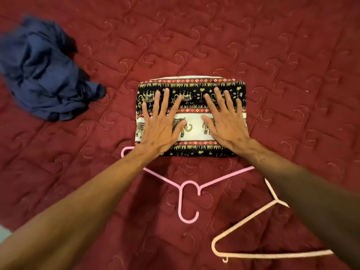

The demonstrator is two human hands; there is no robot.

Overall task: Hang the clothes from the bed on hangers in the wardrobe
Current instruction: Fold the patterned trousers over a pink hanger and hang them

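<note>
A folded cloth with black, red and cream elephant print lies flat on the dark red quilted bed. My left hand presses on its left half with fingers spread straight. My right hand lies flat on its right half, fingers spread too. A pink hanger sits just below the cloth, its top bar partly under the cloth's lower edge and its hook pointing toward me. A pale peach hanger lies lower right, partly hidden by my right forearm.
A crumpled dark blue garment lies in a heap on the bed at the upper left. A sliver of pale floor shows at the lower left edge, past the bed's side.
</note>
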